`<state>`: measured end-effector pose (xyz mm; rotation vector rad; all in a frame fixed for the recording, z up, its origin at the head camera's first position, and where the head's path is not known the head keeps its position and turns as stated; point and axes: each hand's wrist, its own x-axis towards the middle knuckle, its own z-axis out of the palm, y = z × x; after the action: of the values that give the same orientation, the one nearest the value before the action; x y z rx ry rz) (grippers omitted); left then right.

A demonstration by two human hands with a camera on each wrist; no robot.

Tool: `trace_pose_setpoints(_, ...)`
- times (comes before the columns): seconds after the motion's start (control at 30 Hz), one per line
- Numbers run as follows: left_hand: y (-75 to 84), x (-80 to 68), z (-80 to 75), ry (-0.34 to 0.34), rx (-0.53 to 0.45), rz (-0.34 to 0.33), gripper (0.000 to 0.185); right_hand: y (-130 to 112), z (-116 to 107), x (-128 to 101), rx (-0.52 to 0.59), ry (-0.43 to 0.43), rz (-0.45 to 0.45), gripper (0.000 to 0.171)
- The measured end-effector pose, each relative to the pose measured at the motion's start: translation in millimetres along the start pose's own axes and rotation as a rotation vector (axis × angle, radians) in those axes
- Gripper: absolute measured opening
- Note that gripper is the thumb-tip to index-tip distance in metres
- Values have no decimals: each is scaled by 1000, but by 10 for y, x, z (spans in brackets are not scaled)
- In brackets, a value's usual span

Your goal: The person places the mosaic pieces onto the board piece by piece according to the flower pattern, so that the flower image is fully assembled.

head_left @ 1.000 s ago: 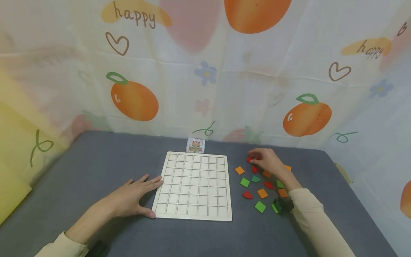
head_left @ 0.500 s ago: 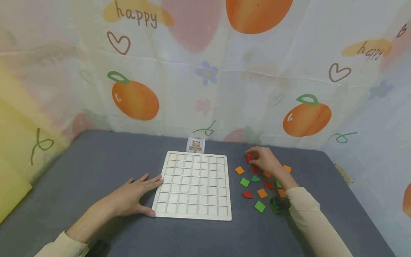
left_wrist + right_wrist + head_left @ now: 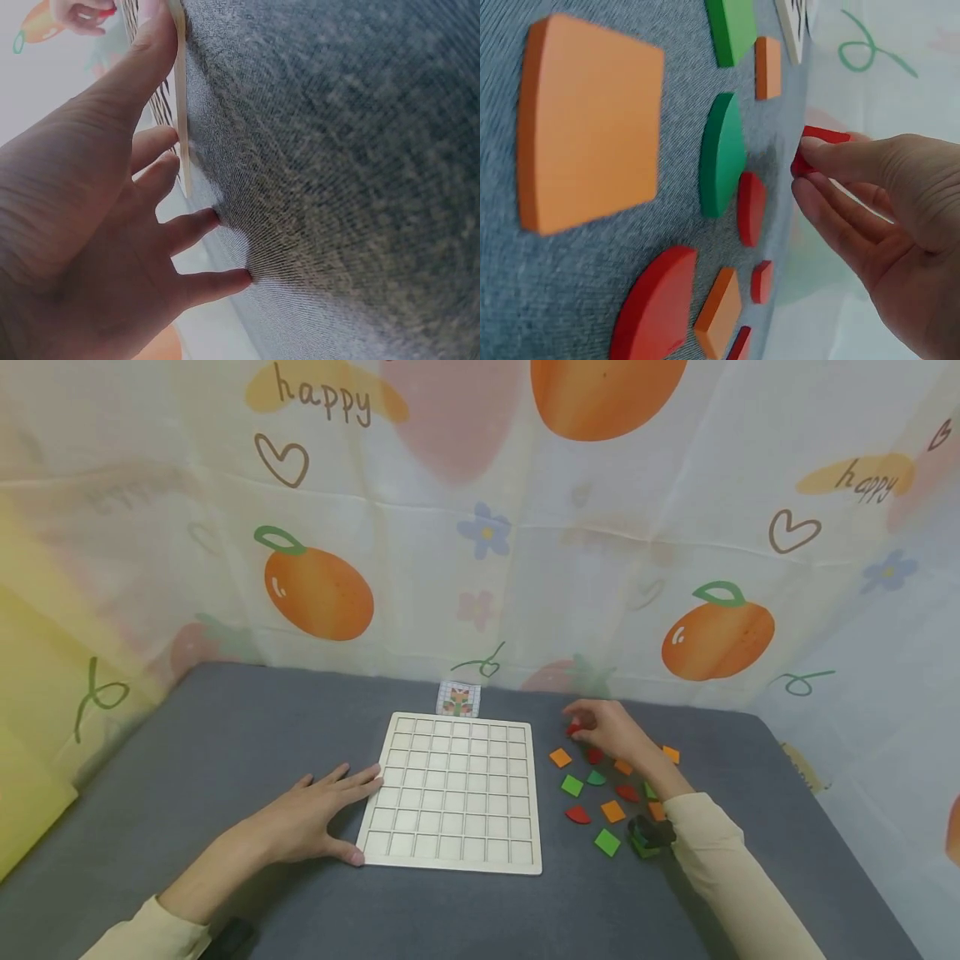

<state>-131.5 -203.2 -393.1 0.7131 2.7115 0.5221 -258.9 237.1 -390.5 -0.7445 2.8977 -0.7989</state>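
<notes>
A pale wooden board (image 3: 450, 867) with a square grid lies flat on the table. My left hand (image 3: 311, 818) rests at its left side, thumb at the near left corner and fingertips on the left edge, fingers spread. In the left wrist view two of its fingertips touch the cloth. My right hand (image 3: 611, 731), right of the board's far corner, pinches a red block (image 3: 821, 136) between thumb and fingers, above the table in the right wrist view. Nearby on the cloth lie a dark green leaf-shaped block (image 3: 721, 157) and an orange square block (image 3: 596, 124).
Several loose red, orange and green blocks, among them a light green square block (image 3: 607, 842), lie scattered right of the board. A small printed pattern card (image 3: 458, 699) is behind the board. A fruit-patterned curtain (image 3: 420, 568) hangs at the table's back edge.
My right hand has taken the red block off the table and moved slightly left with it. The left hand stays at the board's edge.
</notes>
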Motion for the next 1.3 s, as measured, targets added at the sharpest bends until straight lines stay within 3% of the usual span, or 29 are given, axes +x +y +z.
trace_pose_setpoints(0.8,-18,5,12,3,6,5,106,-299,93,135,104,-2,-87,39)
trace_pose_setpoints(1.3,-16,11,13,4,5,19,107,-453,190,273,166,-56,-149,35)
